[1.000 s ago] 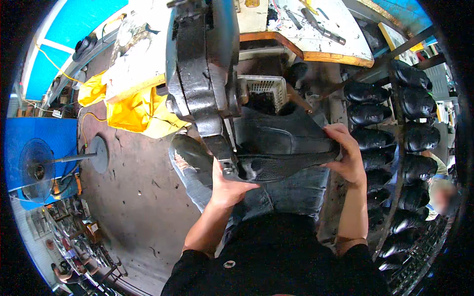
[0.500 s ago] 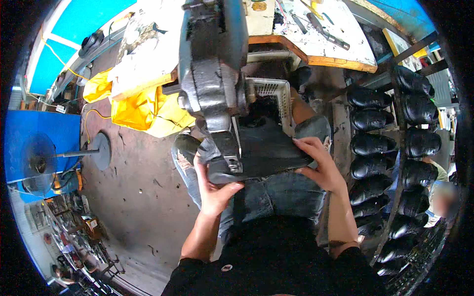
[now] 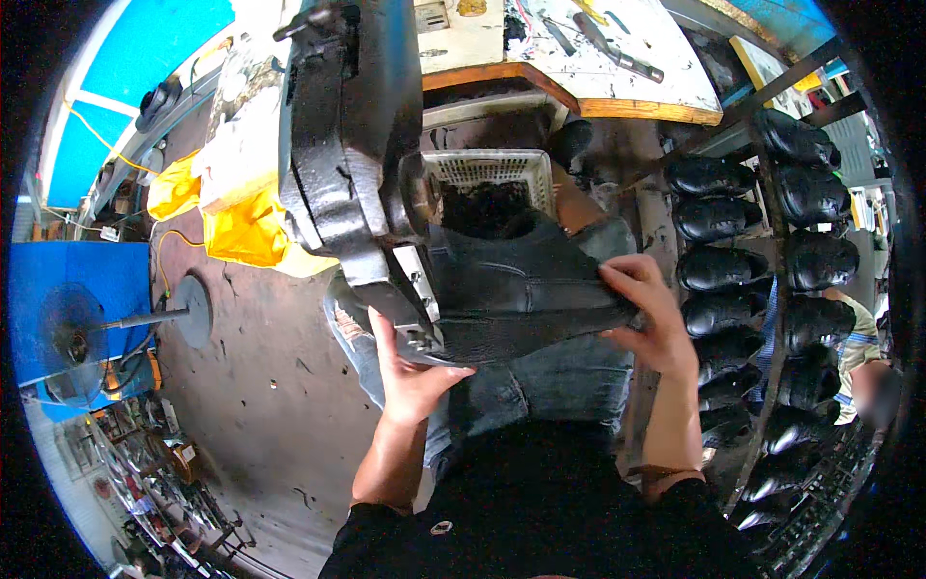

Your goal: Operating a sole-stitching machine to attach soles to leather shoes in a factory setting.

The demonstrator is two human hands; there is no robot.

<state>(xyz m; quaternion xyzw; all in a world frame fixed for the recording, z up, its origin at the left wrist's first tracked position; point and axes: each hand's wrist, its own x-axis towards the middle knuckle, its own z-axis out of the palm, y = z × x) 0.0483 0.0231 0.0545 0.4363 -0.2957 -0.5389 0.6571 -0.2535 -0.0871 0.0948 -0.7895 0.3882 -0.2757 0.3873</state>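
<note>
**Black upper held two-handed at machine head**

Black leather shoe upper (image 3: 526, 289) sits over the lap, left end at the bottom of the dark machine arm (image 3: 352, 145). Right hand (image 3: 656, 318) pinches the right end, thumb against fingers. Left hand (image 3: 410, 386) is spread around the left end, thumb along the near edge; other fingertips hidden, can't tell their grip. Likely reason: two-ended support for steering and tension. Plastic basket (image 3: 482, 170) beyond the upper holds dark scraps, probably placed for offcuts.
</note>
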